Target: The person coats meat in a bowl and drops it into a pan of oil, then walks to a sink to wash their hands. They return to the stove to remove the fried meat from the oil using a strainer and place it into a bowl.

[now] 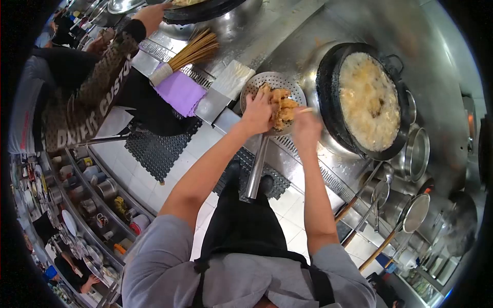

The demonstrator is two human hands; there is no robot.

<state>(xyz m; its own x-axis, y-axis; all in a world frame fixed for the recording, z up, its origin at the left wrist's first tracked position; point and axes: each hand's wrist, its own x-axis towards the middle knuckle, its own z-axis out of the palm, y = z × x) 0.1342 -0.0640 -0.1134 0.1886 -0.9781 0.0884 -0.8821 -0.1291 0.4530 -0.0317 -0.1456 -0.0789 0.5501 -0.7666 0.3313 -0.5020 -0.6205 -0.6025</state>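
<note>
A perforated metal strainer ladle (251, 84) lies on the counter edge with its long handle toward me. Golden-brown fried pieces (284, 115) fill part of it. My left hand (258, 114) is in the ladle with its fingers curled onto the fried food at the left side. Just right of the ladle's rim, my right hand (307, 128) is smeared by motion. A small pale thing (306, 110) shows at its fingertips, too blurred to name. What that hand grips, if anything, cannot be made out.
To the right a black wok (328, 77) holds foaming oil (370, 97). Ladles and strainers (416, 213) stand lower right. A bamboo brush (197, 51), a purple cloth (179, 94) and a folded white cloth (233, 77) lie left. Another person's arm (110, 77) reaches to a second wok (205, 13).
</note>
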